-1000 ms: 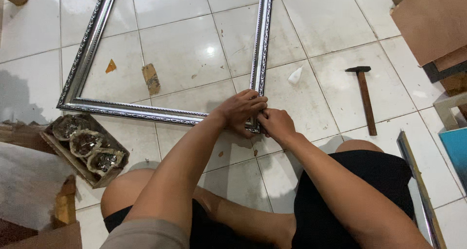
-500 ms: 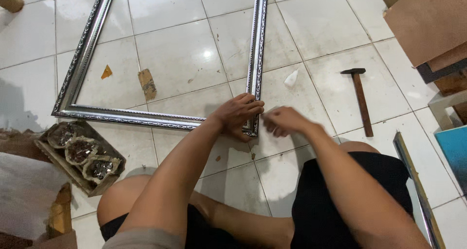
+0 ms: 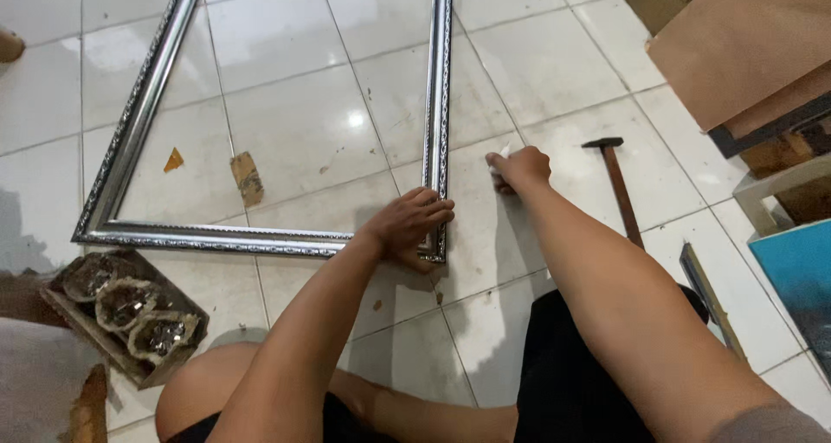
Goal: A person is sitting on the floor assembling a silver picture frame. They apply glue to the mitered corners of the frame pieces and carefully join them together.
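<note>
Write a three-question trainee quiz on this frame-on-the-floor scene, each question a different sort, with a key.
1. True or false: the left hand rests on the near corner of the silver frame.
2. Which tool lies on the tiles to the right of the right hand? A) hammer B) saw C) pliers
3. Fill in: the right hand touches a small ____ scrap on the floor.

Key: 1 true; 2 A; 3 white.
</note>
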